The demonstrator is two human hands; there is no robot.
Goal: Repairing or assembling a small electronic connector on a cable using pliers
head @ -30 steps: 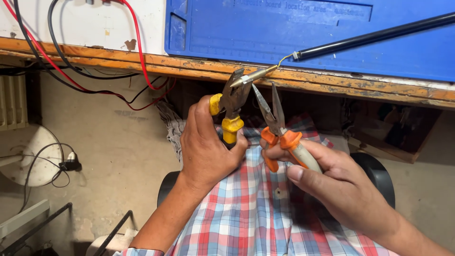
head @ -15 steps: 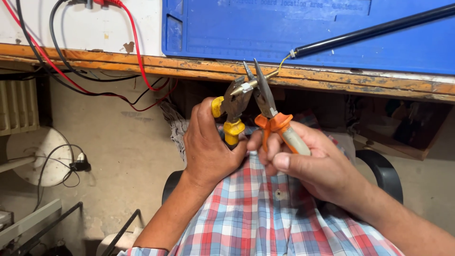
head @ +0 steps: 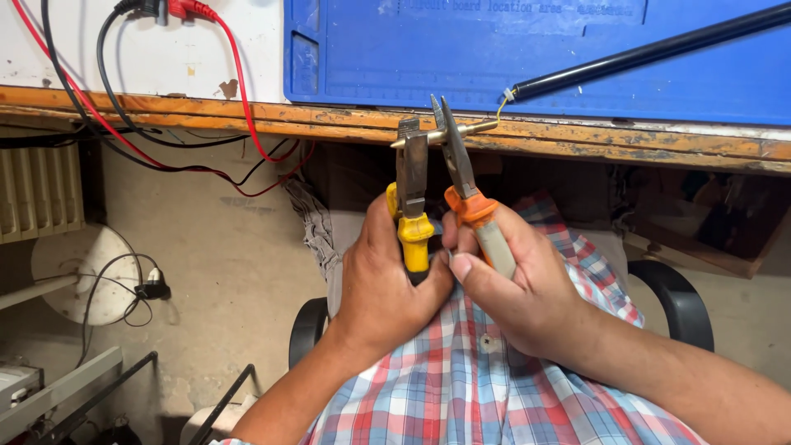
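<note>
The left hand (head: pixel 387 280) is clenched around the yellow handles of a pair of combination pliers (head: pixel 411 177), whose blunt jaws point up and close on a thin brass-coloured metal pin (head: pixel 445 133). The right hand (head: pixel 515 284) grips the orange-and-grey handles of a pair of needle-nose pliers (head: pixel 458 161); their slim jaws cross the same pin just beside the first pair, nearer the wire end.

The pin lies nearly level in the air in front of the front edge of the wooden workbench (head: pixel 247 119), not resting on it. From its right end a short yellowish wire (head: pixel 501 107) runs up to the tip of a black rod (head: pixel 651 51) that lies across the blue mat (head: pixel 395 49) on the bench top.

As a judgement, the work is midway: both tools have their grip on the pin, yet it looks straight and whole, and it remains joined to the wire. Any bending, pulling or parting of it is not yet done.

Red and black leads (head: pixel 206 99) hang over the bench's left edge.
</note>
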